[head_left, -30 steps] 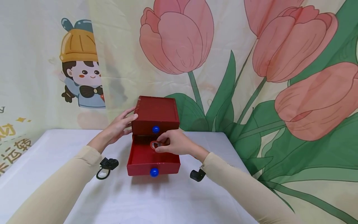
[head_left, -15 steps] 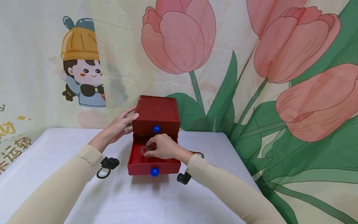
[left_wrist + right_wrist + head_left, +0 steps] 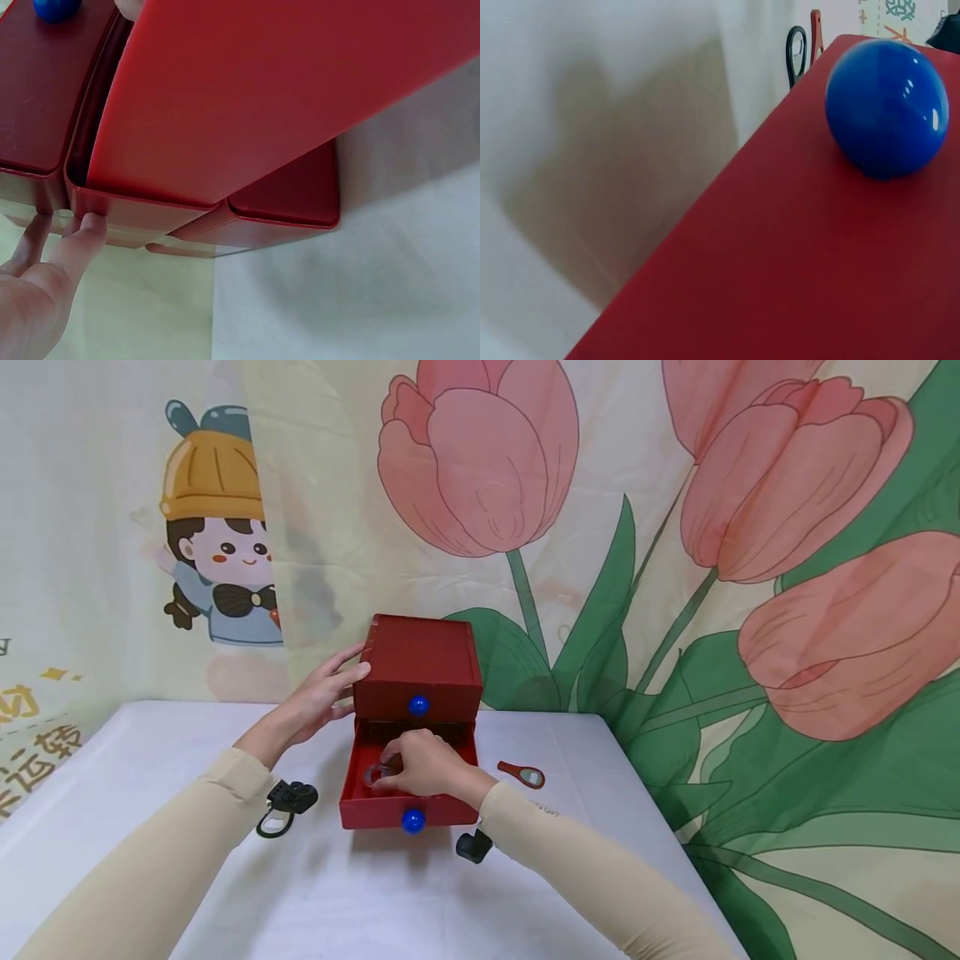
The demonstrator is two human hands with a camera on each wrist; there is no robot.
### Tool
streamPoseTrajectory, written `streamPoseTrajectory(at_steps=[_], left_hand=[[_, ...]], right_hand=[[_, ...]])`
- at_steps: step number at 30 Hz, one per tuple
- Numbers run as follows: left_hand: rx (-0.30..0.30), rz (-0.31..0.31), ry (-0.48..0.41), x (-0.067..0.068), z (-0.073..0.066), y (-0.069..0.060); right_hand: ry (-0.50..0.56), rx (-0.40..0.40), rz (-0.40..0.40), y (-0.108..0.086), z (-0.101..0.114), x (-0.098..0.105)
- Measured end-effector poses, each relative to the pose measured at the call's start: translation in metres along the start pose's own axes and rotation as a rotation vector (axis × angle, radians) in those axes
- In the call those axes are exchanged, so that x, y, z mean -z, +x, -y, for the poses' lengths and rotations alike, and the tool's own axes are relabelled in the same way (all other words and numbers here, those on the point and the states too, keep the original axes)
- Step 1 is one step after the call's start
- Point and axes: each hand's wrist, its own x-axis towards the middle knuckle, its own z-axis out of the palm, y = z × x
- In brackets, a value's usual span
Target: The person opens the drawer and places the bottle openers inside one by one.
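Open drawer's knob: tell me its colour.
The knob is blue; it shows best in the right wrist view.

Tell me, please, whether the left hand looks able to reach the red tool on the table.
Probably not: the left hand touches the left side of the cabinet, while the red tool lies off its right, with the open drawer and right hand between.

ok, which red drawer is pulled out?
The middle drawer: it juts forward under the right hand. The top drawer above it and the bottom drawer below, in the left wrist view, are both shut.
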Motion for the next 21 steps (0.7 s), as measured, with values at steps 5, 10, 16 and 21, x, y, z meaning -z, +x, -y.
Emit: streamPoseTrajectory(at_steps=[5, 10, 16, 21], left_hand=[[0.004, 0.0, -0.005, 0.001, 0.001, 0.0], [0.008, -0.002, -0.007, 0.001, 0.001, 0.001], [0.007, -0.003, -0.001, 0.0, 0.001, 0.001], [0.006, -0.002, -0.003, 0.001, 0.001, 0.0]], right_hand=[[0.008, -0.043, 0.009, 0.004, 0.0, -0.005], [-0.004, -0.055, 0.002, 0.007, -0.001, -0.008], [-0.004, -0.029, 0.018, 0.004, -0.002, -0.005], [0.012, 0.026, 0.062, -0.006, -0.006, 0.009]])
